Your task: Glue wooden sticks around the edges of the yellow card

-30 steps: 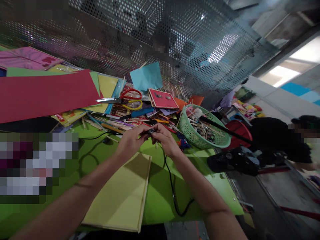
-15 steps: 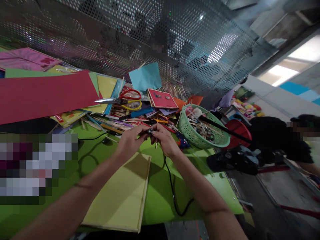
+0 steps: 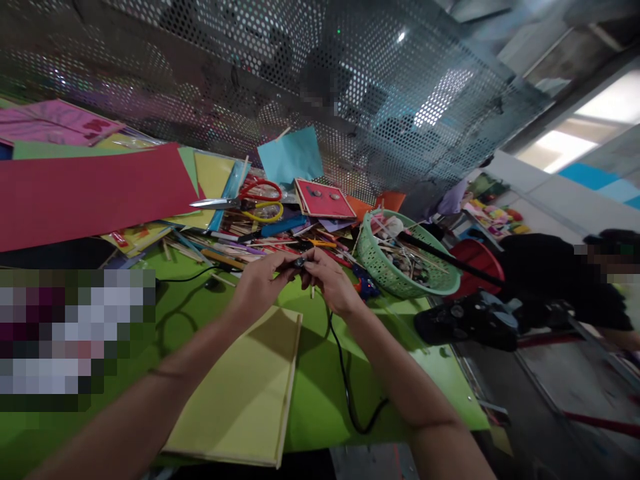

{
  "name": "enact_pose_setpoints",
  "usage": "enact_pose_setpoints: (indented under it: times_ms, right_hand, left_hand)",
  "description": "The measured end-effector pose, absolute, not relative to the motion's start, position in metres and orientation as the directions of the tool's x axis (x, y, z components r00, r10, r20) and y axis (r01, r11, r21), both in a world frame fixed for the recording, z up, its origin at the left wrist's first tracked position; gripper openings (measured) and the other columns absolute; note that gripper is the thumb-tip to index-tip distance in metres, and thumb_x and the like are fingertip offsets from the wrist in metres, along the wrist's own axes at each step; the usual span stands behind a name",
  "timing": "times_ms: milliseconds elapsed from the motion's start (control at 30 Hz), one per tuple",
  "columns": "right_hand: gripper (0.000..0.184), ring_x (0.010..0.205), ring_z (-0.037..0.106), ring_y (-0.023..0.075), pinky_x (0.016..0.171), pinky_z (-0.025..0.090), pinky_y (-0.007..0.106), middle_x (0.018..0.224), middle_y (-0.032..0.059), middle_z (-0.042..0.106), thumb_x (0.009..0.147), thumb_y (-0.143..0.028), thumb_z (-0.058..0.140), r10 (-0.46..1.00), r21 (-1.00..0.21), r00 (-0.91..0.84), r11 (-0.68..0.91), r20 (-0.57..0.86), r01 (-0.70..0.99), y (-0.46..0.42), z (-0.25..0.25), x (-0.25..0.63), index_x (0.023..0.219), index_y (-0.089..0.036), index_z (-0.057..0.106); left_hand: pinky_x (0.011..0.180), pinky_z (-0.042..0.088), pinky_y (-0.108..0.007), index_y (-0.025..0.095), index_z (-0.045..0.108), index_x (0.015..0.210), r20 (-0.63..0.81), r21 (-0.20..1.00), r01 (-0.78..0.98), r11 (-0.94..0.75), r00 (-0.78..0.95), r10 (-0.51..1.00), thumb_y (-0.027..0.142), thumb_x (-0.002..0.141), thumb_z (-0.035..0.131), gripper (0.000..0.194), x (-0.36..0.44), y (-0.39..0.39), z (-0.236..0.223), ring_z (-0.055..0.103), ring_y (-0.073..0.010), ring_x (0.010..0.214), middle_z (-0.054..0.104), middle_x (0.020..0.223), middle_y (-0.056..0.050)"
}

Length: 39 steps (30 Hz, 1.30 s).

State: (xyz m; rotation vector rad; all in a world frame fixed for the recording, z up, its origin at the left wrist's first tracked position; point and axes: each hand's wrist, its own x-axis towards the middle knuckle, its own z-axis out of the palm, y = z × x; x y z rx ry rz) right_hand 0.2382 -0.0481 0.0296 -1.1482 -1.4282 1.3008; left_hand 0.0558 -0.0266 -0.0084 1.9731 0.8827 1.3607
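Note:
My left hand (image 3: 260, 283) and my right hand (image 3: 331, 280) meet over the green table (image 3: 320, 393). Both pinch a small dark object (image 3: 299, 263) between their fingertips; I cannot make out what it is. A black cable (image 3: 345, 380) runs from under my right hand down toward the table's near edge. A pale yellow board (image 3: 245, 390) lies flat below my left forearm.
Behind my hands lies a heap of sticks, coloured paper, a red sheet (image 3: 90, 193) and red-and-yellow scissors (image 3: 250, 199). A green basket (image 3: 405, 257) with sticks stands at the right. A perforated metal screen (image 3: 300, 87) backs the table. A person in black (image 3: 565, 273) sits at far right.

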Motion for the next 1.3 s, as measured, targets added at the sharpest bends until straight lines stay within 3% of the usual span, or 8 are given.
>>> enact_pose_setpoints:
  times_ms: [1300]
  right_hand:
    - [0.022,0.062,0.054,0.0145,0.063,0.039,0.029,0.067,-0.0047,0.06,0.082,-0.04,0.062,0.973,-0.989,-0.229,0.062,0.031,0.131,-0.0472,0.03,0.2387,0.095,-0.023,0.055]
  left_hand:
    - [0.077,0.056,-0.025,0.02,0.076,0.107,0.565,0.75,0.212,-0.627,0.288,0.773,0.022,0.094,0.063,0.018,0.0548,-0.0242,-0.0086,0.07,-0.0154,0.078,0.079,0.09,-0.002]
